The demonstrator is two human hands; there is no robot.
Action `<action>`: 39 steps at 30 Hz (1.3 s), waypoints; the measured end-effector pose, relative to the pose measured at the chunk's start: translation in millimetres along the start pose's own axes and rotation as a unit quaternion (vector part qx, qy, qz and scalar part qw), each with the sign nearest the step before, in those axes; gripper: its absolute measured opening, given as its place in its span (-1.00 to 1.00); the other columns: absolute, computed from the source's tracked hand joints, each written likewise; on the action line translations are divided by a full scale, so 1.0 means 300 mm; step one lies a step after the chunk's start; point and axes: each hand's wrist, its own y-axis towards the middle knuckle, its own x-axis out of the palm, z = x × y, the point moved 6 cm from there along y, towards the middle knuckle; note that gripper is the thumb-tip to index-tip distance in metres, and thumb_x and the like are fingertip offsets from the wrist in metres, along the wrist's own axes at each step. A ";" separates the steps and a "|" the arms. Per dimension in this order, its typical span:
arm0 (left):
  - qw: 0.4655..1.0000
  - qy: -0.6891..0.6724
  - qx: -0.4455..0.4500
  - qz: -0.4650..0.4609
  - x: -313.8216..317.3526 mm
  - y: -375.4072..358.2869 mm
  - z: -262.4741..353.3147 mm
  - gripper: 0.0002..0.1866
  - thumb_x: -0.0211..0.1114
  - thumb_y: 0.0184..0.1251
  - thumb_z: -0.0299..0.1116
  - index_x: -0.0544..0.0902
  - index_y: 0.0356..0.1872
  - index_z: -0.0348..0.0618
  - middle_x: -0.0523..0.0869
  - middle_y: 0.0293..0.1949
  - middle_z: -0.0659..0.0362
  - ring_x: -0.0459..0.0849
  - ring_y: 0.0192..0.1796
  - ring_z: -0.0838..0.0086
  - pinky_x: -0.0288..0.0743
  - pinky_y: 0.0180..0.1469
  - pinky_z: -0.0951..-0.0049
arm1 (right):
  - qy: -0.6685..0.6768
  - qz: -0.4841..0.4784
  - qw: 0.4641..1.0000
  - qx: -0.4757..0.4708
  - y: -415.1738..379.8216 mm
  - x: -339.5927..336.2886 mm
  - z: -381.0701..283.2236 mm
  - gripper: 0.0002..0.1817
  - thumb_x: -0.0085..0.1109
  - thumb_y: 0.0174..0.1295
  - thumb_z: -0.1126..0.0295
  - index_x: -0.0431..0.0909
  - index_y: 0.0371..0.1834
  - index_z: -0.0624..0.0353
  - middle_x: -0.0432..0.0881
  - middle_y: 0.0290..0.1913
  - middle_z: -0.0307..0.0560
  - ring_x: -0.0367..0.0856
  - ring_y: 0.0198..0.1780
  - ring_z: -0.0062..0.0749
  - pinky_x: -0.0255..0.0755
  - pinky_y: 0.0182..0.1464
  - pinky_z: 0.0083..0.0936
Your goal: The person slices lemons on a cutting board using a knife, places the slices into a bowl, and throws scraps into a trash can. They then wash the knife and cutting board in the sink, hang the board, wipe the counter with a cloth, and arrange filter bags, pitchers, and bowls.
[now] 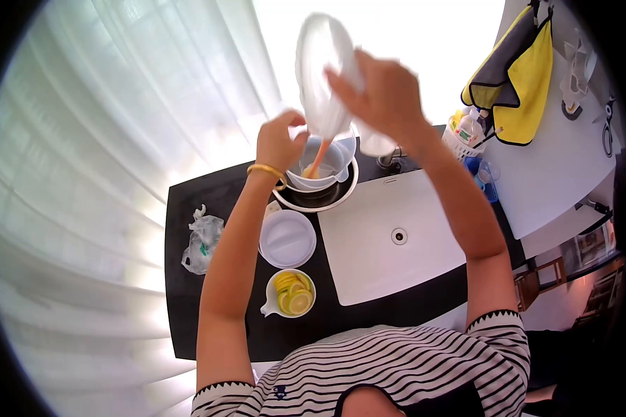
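Observation:
My right hand (386,94) is closed on a white, translucent, bag-like thing (325,69), raised and blurred; its exact kind is hard to tell. My left hand (278,141) is lower and to the left, fingers curled, with thumb and forefinger close together; what they pinch, if anything, is hidden. Below both hands a clear plastic bowl (337,156) with a spout sits in a white-rimmed dark basin (320,201). An orange stick-like handle (320,158) slants down into the clear bowl.
A spouted white bowl of lemon slices (292,295) and a round white lid or plate (287,238) stand near my left forearm. A crumpled plastic bag (203,243) lies left. The white sink (396,236) is central. Cloths (522,83) hang above a basket of bottles (462,142).

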 end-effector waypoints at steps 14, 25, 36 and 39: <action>0.965 0.168 -0.190 -0.071 -0.025 -0.548 -0.435 -0.64 0.35 -0.01 -0.28 0.61 -0.15 -0.18 0.67 -0.22 -0.02 0.65 -0.16 0.15 0.51 -0.08 0.27 | -0.020 -0.055 0.981 0.184 -0.318 0.097 0.192 -0.47 0.27 0.03 -0.11 0.54 -0.34 0.22 0.45 -0.74 -0.19 0.51 -0.68 -0.38 0.36 -0.60 -0.49; 0.903 0.084 -0.367 -0.209 0.086 -0.817 -0.721 -0.63 0.24 0.00 -0.31 0.61 -0.10 -0.18 0.70 -0.26 -0.03 0.68 -0.20 0.14 0.52 -0.08 0.27 | 0.001 -0.036 0.976 0.215 -0.336 0.079 0.261 -0.52 0.26 0.06 -0.03 0.57 -0.27 0.23 0.48 -0.72 -0.21 0.51 -0.67 -0.40 0.37 -0.58 -0.51; 0.988 0.038 -0.146 0.037 -0.430 -0.083 -0.078 -0.52 0.21 0.18 -0.25 0.47 0.14 -0.18 0.66 -0.35 0.11 0.60 -0.33 0.40 0.48 -0.19 0.42 | 0.177 -0.013 0.957 0.230 -0.328 0.100 0.259 -0.62 0.32 0.04 0.16 0.56 -0.25 0.27 0.52 -0.70 -0.17 0.49 -0.68 -0.48 0.35 -0.56 -0.58; 0.973 0.224 -0.032 0.036 -0.330 0.108 0.261 -0.50 0.17 0.15 -0.11 0.49 0.13 -0.04 0.68 -0.41 0.01 0.66 -0.35 0.12 0.53 -0.26 0.25 | 0.209 -0.005 0.950 0.234 -0.328 0.115 0.239 -0.64 0.30 0.06 0.19 0.55 -0.25 0.27 0.51 -0.71 -0.17 0.47 -0.69 -0.50 0.34 -0.56 -0.59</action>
